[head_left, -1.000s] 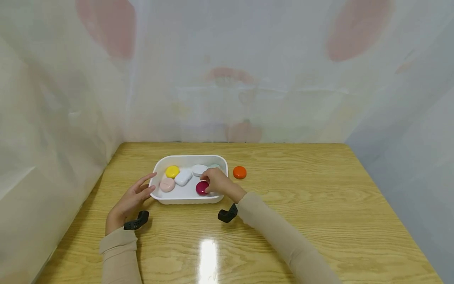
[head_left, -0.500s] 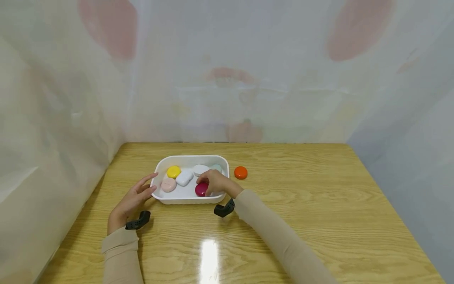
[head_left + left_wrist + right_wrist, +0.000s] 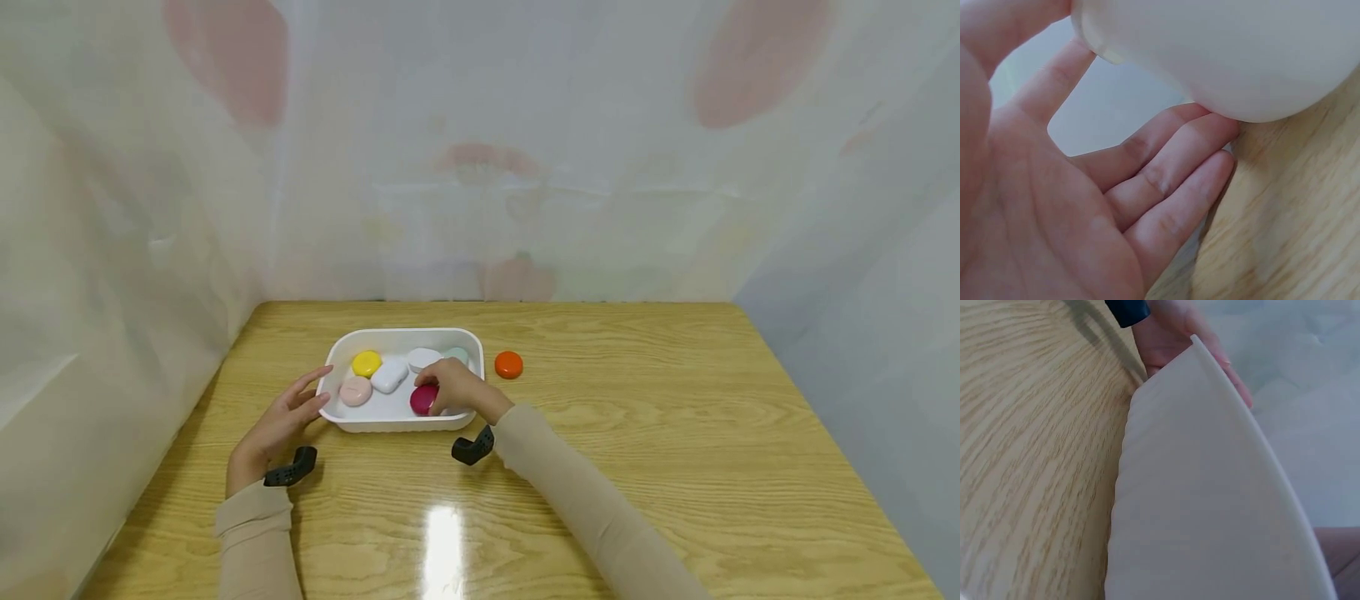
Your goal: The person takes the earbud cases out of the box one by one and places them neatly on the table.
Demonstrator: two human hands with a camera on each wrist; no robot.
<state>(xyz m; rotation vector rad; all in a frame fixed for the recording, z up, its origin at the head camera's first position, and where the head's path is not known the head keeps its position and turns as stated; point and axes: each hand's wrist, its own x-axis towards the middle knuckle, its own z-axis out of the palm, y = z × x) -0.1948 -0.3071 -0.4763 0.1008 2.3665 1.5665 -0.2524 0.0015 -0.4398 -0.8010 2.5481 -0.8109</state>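
A white rectangular tray (image 3: 397, 425) with rounded corners stands on the wooden table. My left hand (image 3: 277, 425) holds its left end, thumb and forefinger at the rim. In the left wrist view, the other fingers (image 3: 1179, 175) bend against the tray's underside. Inside the tray, my right hand (image 3: 459, 387) grips a glossy magenta round disc (image 3: 423, 400), thumb on the near side and fingers over the far side. The tray wall (image 3: 1191, 487) mostly hides the right hand in its wrist view. A yellow disc (image 3: 367, 363) and a pale pink disc (image 3: 356, 391) lie at the tray's left.
A white rounded case (image 3: 390, 376), a white oval piece (image 3: 424, 360) and a pale green disc (image 3: 457, 357) also lie in the tray. An orange disc (image 3: 508, 364) sits on the table (image 3: 637, 400) just right of it. Sheeting (image 3: 600, 208) hangs behind and at both sides.
The right hand has shifted slightly left and toward me, and the magenta disc has moved a little left with it. The left hand stays at the tray's end.
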